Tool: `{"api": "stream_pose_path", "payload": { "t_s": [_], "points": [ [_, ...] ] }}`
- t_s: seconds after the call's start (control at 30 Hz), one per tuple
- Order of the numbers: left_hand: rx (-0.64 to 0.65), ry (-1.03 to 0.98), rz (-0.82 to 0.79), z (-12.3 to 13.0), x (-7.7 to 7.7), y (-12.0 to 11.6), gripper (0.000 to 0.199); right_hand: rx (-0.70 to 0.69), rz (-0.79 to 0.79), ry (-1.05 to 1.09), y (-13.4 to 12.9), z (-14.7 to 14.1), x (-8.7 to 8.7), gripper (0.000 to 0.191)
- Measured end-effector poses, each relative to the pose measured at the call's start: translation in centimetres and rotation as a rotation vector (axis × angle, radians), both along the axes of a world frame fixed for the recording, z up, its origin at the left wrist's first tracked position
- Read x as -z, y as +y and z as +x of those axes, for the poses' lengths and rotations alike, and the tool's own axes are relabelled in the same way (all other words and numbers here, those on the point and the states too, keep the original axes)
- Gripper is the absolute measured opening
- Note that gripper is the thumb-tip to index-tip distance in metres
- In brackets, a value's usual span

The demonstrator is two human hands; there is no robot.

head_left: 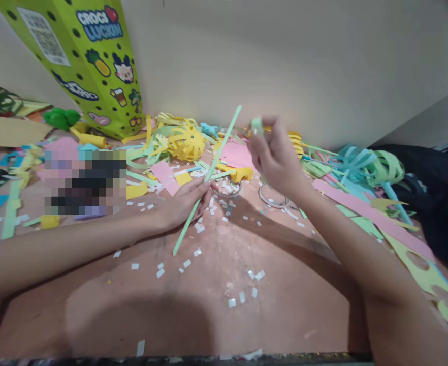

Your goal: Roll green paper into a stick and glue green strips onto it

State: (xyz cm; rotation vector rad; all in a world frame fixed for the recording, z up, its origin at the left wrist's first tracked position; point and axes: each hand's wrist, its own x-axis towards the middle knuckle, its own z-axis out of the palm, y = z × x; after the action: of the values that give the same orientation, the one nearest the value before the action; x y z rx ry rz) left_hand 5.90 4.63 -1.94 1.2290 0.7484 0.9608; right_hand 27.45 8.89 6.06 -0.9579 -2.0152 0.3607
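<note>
A thin light green paper stick (224, 141) slants up to the right, with my left hand (189, 203) closed on its middle. My right hand (272, 152) is raised to the right of the stick, its fingers closed on a small pale green paper piece (256, 124), somewhat blurred. The stick and that piece are apart. Two rings of tape lie below and between the hands, one tape ring (273, 195) under my right wrist and another tape ring (229, 189) beside my left fingertips.
A tall green bag (105, 76) stands at the back left. Cut paper, yellow fringed paper (188, 141) and blue curled paper (355, 162) line the wall. Small white scraps dot the pink table (285, 315). Dark cloth (437, 203) lies at right.
</note>
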Motion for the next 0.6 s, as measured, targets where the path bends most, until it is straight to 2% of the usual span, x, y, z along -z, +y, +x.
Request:
{"api": "stream_pose_path", "payload": {
  "t_s": [0.03,0.13,0.23,0.4,0.6],
  "points": [
    [0.018,0.008,-0.009,0.0,-0.1,-0.1,0.027,-0.019,-0.02,-0.094,-0.8,0.4,1.0,0.027],
    [0.063,0.028,-0.027,0.0,-0.2,-0.1,0.024,0.055,0.031,-0.333,-2.4,1.1,3.6,0.023],
    [0.09,0.034,-0.027,0.0,-0.1,0.0,0.025,0.122,0.069,-0.438,-3.0,1.2,4.6,0.022],
    [0.129,0.052,-0.018,0.0,0.3,-0.1,0.023,0.061,0.165,-0.423,-3.0,1.3,4.5,0.032],
    [0.191,0.095,0.002,-0.1,0.4,-0.3,0.021,0.063,0.06,-0.379,-2.2,1.9,3.6,0.034]
  ]
}}
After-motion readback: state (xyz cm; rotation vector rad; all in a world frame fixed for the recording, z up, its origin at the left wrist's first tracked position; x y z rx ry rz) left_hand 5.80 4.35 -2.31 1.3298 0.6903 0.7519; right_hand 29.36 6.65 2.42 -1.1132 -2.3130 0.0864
